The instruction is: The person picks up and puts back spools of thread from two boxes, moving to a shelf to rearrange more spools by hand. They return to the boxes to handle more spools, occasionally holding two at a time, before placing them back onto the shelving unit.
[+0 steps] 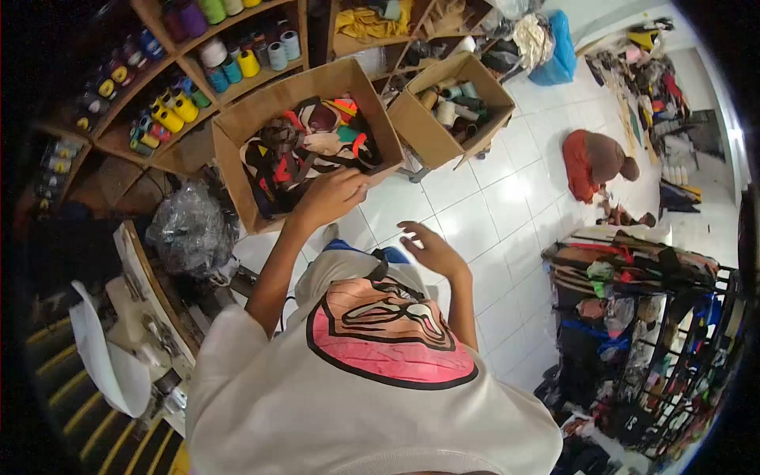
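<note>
My left hand (pixel 331 198) is at the near rim of a large cardboard box (pixel 226 158), its fingers curled over the edge. Inside that box lies a jumble of fabric strips and scraps (pixel 297 150) in black, red, beige, orange and green. My right hand (pixel 434 250) hovers over the tiled floor in front of my body, fingers apart and holding nothing. Beside the large box stands a smaller cardboard box (pixel 427 134) with several thread cones (pixel 459 103) in it.
Wooden shelves (pixel 178 59) of coloured thread cones line the far left. A clear plastic bundle (pixel 192 226) and a sewing machine (pixel 131 321) are at my left. Another person (pixel 598 162) crouches on the floor at right. A loaded rack (pixel 633 332) stands nearer on the right.
</note>
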The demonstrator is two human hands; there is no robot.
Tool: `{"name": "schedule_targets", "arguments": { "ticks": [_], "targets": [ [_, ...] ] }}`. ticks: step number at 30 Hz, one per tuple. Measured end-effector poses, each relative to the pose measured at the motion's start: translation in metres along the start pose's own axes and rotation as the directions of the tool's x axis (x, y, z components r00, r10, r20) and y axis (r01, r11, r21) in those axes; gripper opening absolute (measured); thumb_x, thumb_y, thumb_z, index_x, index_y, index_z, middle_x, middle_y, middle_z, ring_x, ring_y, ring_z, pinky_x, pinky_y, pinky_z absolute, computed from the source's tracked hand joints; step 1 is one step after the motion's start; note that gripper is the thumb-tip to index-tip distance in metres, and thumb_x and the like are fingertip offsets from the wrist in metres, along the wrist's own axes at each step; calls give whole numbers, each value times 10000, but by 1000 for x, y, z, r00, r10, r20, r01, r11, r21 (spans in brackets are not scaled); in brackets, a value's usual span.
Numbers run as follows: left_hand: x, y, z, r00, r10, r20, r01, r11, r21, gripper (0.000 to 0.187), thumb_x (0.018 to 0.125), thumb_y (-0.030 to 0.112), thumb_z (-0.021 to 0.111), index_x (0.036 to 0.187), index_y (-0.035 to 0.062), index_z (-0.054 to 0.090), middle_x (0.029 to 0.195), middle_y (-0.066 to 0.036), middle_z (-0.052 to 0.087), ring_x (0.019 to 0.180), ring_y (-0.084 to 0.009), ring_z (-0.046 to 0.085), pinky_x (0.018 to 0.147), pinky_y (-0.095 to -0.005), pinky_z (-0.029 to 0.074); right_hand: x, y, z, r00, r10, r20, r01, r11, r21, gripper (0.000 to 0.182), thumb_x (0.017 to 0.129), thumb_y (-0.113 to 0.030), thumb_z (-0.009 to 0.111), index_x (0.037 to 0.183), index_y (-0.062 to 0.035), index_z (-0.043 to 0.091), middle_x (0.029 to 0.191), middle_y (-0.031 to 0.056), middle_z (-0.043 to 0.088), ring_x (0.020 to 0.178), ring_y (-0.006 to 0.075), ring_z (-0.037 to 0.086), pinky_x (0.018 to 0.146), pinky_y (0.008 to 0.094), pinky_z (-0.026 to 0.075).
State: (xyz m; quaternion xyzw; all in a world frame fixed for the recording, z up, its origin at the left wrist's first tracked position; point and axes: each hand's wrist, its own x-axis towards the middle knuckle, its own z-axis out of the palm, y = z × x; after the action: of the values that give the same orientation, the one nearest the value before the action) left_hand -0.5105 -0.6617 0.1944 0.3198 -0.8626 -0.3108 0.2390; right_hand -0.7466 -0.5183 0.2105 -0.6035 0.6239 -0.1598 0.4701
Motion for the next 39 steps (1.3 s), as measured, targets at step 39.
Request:
{"name": "schedule_targets", "arguments": {
  "ticks": [39],
  "targets": [
    [357,-25,184,870,-448,208,478,868,-131,229,924,162,524,1104,45,602,1063,-159,630,953,-344,622,804,-416,504,452,266,-189,931,-44,-362,-75,948,-310,428,847,-348,606,1109,-13,557,1059,200,561,996,406,553,831,499,471]
  ]
}}
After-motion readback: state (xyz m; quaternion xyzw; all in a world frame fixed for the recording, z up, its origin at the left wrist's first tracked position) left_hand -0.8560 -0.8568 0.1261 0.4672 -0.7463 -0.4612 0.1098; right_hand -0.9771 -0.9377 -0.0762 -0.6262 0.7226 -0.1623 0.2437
